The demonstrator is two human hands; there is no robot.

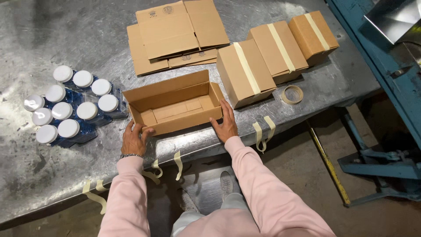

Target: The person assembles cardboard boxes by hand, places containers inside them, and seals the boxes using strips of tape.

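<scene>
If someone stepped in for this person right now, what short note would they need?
Left hand and right hand both rest open against the ends of the open box, which is empty.
Bottles with white caps stand to its left.
Done: three taped boxes stand to the right.
Left: flat cartons behind; tape roll and cut tape strips at the table edge.

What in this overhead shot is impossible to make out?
- Insides of the three taped boxes: sealed shut.
- What the white-capped bottles hold: seen only from above.
- Left hand and right hand palms: pressed against the open box.
- Lower flat cartons: covered by the top one.
- Blue machine: cut by the frame edge.
</scene>
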